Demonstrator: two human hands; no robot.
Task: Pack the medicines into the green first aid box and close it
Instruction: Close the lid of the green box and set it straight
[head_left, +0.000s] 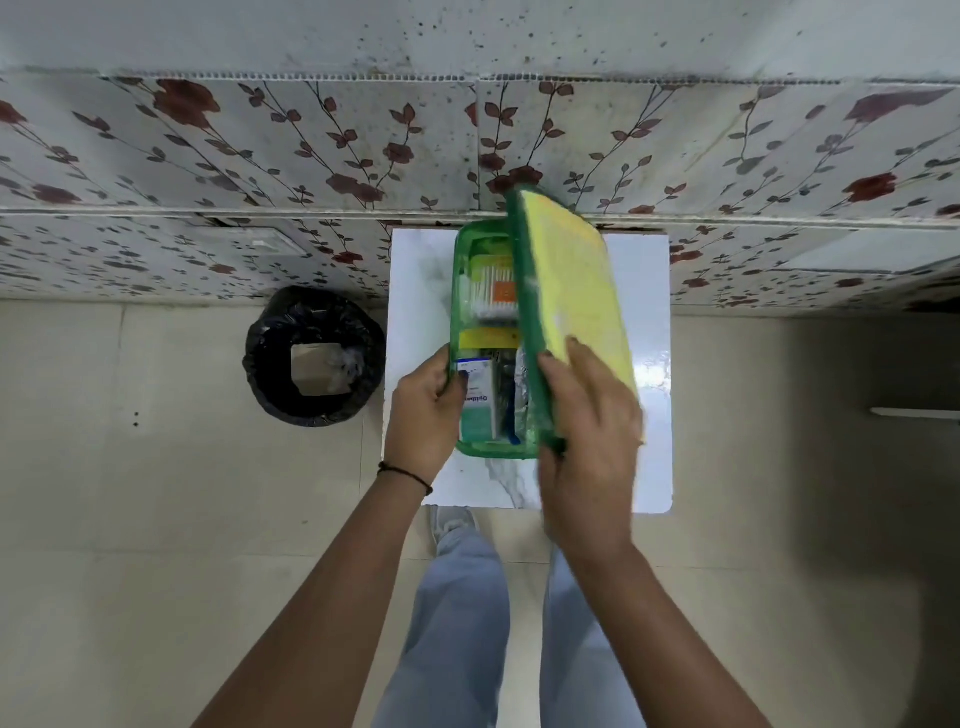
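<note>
Two bare hands work at a green first aid box (470, 450) standing on a small white table (654, 467). The left hand (423, 415) is curled around the box's near left wall, thumb over the rim, steadying it. The right hand (589, 415) lies with fingers spread and only lightly bent on the yellow face of the lid (571, 291), which stands tilted up on its edge along the box's right side, not yet lowered. Between the hands, inside the box, lie a white and teal medicine carton (478, 410) close to the left thumb, foil strips (521, 384) beside the right fingertips, and, farther from both hands, a pack of cotton swabs (491, 291). Judged by its thin translucent walls, the box is light and somewhat flexible, so it would likely slide or twist unless held at the wall as now; the lid, stiff but smooth, is best pressed flat by its broad face and then along its green rim. Nothing appears to stand above the rim, though the foil strips near the lid edge could catch. Beyond the left hand, well apart on the floor, stands a black-lined bin (314, 356); it obstructs nothing.
</note>
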